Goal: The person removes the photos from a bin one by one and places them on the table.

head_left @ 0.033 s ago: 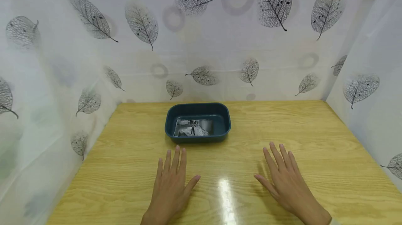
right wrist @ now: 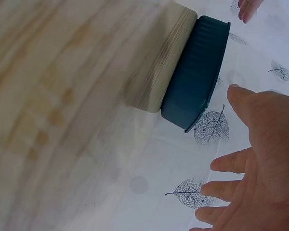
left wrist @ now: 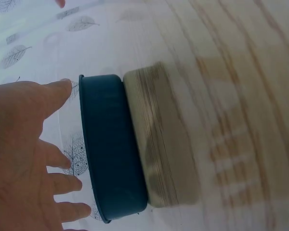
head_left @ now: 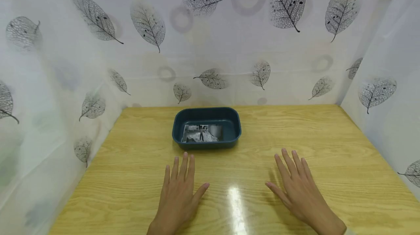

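A dark teal plastic basin (head_left: 206,146) with rounded corners stands near the back of the wooden table. Inside it, towards the left, lies a black-and-white printed picture (head_left: 201,134); whether it is one sheet or several I cannot tell. My left hand (head_left: 177,195) is palm down in front of the basin, fingers straight and thumb spread, holding nothing. Farther right, my right hand (head_left: 303,193) has its fingers spread, also with nothing in it. Both wrist views show the basin's outer side (left wrist: 113,149) beyond the fingertips, apart from them.
The yellow wood-grain table (head_left: 137,169) is glossy and reflects a bright streak of light between the hands. White curtains with a leaf print (head_left: 213,45) enclose it at the back, left and right.
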Tool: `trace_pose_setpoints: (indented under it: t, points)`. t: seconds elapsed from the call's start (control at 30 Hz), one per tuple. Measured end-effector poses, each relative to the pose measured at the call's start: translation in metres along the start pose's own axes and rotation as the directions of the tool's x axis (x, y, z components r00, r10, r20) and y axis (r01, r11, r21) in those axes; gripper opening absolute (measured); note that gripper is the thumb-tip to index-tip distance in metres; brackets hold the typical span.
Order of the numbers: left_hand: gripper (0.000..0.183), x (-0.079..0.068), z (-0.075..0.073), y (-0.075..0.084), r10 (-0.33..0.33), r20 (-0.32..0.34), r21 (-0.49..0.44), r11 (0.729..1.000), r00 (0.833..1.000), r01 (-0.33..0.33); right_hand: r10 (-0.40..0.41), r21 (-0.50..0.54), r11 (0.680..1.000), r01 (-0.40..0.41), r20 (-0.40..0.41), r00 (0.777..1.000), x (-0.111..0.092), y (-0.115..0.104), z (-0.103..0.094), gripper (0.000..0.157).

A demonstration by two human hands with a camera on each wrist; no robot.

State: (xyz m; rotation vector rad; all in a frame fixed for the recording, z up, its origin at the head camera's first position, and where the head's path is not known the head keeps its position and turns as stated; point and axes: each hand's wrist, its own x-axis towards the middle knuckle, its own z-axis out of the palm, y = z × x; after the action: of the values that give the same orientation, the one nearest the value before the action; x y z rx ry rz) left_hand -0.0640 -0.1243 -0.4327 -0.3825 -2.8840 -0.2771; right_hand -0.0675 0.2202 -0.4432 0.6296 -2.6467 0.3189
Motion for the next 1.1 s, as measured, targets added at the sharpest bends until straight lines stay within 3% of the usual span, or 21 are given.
trace_pose_setpoints:
  t: [0.23,0.43,0.6,0.83,1.1]
  points:
    - [0.083,0.001,-0.001,-0.002,-0.01,0.01,-0.026,1.0,1.0,0.01,-0.018,-0.006,1.0,0.018,0.002,1.0,0.002,0.001,-0.001,0.079]
    - [0.08,0.01,-0.007,-0.011,-0.061,0.066,-0.099,0.993,0.996,0.068,-0.062,0.012,0.998,0.063,-0.036,0.997,0.011,0.001,-0.004,0.08]
    - [0.077,0.02,-0.014,-0.023,-0.105,0.057,-0.204,0.972,0.993,0.114,-0.117,0.074,0.99,0.12,-0.045,0.992,0.028,0.004,-0.006,0.075]
    - [0.074,0.031,-0.015,-0.045,-0.223,0.093,-0.396,0.886,0.97,0.242,-0.175,0.157,0.972,0.173,-0.005,0.985,0.065,0.008,-0.007,0.061]
    - [0.067,0.052,-0.011,-0.069,-0.341,0.162,-0.536,0.758,0.926,0.373,-0.158,0.268,0.954,0.133,0.072,0.985,0.118,0.0,-0.007,0.051]
